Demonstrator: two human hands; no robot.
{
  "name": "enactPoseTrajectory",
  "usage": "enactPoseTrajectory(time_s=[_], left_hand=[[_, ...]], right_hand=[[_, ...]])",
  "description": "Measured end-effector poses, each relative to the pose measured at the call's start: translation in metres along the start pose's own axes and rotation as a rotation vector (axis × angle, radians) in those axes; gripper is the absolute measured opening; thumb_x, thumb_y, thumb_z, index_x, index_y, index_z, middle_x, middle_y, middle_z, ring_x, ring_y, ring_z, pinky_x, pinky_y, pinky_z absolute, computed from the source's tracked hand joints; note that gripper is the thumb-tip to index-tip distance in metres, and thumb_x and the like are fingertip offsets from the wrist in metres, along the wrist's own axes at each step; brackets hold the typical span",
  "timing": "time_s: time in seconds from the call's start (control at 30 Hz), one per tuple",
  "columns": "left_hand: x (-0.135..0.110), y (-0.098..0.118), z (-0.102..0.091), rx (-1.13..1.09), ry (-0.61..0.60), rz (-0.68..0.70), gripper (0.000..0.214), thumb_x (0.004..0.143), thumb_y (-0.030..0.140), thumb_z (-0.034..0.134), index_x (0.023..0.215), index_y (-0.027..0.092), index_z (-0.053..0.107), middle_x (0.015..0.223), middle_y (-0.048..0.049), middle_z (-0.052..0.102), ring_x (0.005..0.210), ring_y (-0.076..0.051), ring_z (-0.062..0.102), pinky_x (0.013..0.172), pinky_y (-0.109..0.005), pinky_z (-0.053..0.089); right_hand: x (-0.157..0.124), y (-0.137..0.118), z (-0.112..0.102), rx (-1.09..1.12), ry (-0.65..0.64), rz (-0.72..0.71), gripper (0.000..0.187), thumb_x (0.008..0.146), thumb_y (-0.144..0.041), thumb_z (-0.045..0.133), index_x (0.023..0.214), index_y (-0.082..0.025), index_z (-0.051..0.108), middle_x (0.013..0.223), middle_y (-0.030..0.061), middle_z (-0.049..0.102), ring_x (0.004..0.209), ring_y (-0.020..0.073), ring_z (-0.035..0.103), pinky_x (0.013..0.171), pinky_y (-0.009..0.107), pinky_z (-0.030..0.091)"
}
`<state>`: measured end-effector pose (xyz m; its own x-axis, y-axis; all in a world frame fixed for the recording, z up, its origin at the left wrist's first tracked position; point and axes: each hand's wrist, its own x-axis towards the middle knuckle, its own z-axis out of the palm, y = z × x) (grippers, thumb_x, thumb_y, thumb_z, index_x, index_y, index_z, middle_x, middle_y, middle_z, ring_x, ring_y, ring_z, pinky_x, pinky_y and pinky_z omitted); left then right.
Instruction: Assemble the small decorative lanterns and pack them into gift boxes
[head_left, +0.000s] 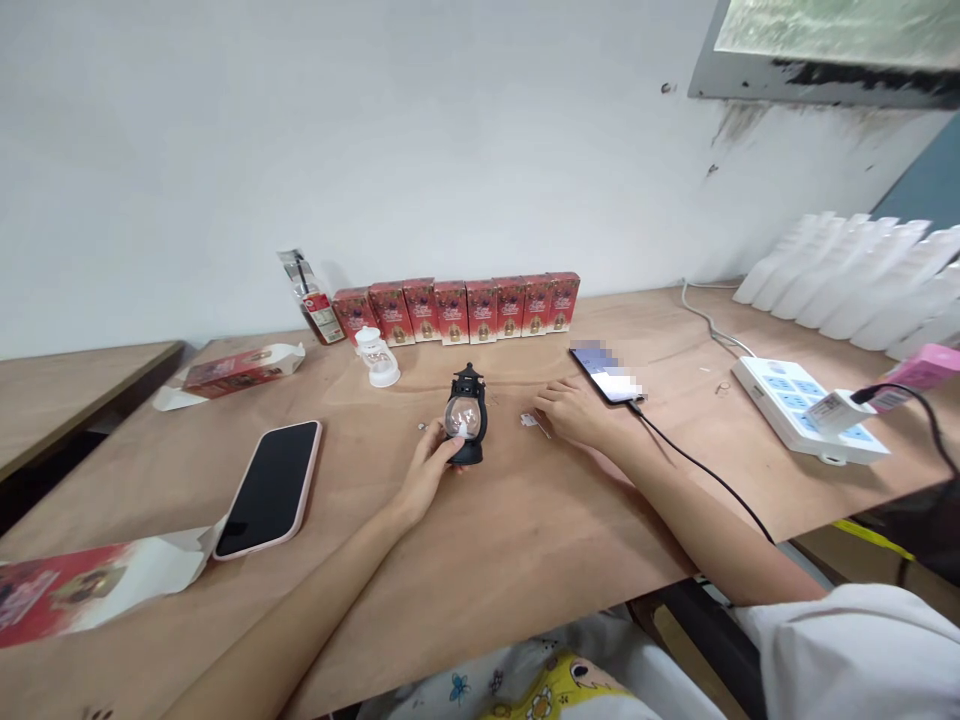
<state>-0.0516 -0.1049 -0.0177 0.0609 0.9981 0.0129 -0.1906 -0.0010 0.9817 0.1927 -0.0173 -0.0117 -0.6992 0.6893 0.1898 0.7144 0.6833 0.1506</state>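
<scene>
A small black lantern (466, 414) with a clear globe stands upright on the wooden table (525, 520). My left hand (429, 466) holds it at its base from the left side. My right hand (571, 408) rests on the table to the right of the lantern, its fingertips touching a small white tab (531, 420). A white lantern (377, 357) stands further back on the left. A row of several red boxes (457, 309) lines the wall behind.
A pink-cased phone (271, 486) lies face up at the left. Another phone (607, 372) with a black cable lies by my right hand. A white power strip (804, 408) sits right. Opened red boxes (71, 588) (236, 370) lie at the left. White bottles (862, 278) lie at the far right.
</scene>
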Motion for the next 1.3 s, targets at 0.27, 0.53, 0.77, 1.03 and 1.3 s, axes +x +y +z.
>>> enactPoseTrajectory(time_s=[0.27,0.53,0.77,1.03,1.3], left_hand=[[0.005,0.0,-0.003,-0.132,-0.007,-0.039,0.031,0.07,0.043,0.061,0.083,0.018,0.048,0.063,0.0041,0.053,0.046,-0.008,0.049,0.042,-0.019,0.035],[0.004,0.006,-0.005,-0.173,-0.009,-0.053,0.034,0.072,0.044,0.062,0.089,0.017,0.05,0.071,0.0006,0.061,0.054,-0.011,0.056,0.052,-0.023,0.043],[0.004,-0.002,0.0,0.164,-0.066,0.127,0.039,0.065,0.035,0.075,0.092,0.018,0.053,0.102,-0.0049,0.064,0.101,-0.02,0.058,0.091,-0.032,0.043],[-0.011,0.01,0.0,0.914,-0.236,0.391,0.05,0.082,0.034,0.057,0.127,0.018,0.044,0.125,-0.0134,0.055,0.114,-0.029,0.051,0.098,-0.042,0.038],[-0.014,0.065,-0.066,1.578,-0.171,0.394,0.04,0.084,0.039,0.051,0.118,0.018,0.056,0.122,-0.0145,0.059,0.115,-0.032,0.05,0.099,-0.049,0.034]], right_hand=[[-0.001,0.003,0.0,0.01,-0.006,-0.072,0.027,0.086,-0.01,0.047,0.11,-0.015,0.059,0.103,0.0111,0.066,0.1,0.0239,0.058,0.087,0.035,0.037],[-0.001,-0.008,-0.004,0.222,0.129,0.084,0.022,0.089,-0.012,0.044,0.103,-0.014,0.061,0.102,0.0137,0.065,0.1,0.0247,0.058,0.088,0.038,0.042],[-0.003,-0.056,-0.006,1.25,0.263,0.108,0.041,0.087,-0.04,0.054,0.123,-0.023,0.046,0.115,0.0079,0.062,0.105,0.0188,0.061,0.09,0.037,0.05],[-0.004,-0.085,-0.011,1.296,0.323,0.221,0.045,0.074,-0.043,0.068,0.111,-0.021,0.055,0.113,0.0063,0.065,0.108,0.025,0.06,0.094,0.042,0.048],[-0.006,-0.079,-0.006,1.075,0.48,0.491,0.049,0.071,-0.048,0.07,0.108,-0.024,0.05,0.104,0.0056,0.066,0.093,0.026,0.064,0.076,0.04,0.051]])
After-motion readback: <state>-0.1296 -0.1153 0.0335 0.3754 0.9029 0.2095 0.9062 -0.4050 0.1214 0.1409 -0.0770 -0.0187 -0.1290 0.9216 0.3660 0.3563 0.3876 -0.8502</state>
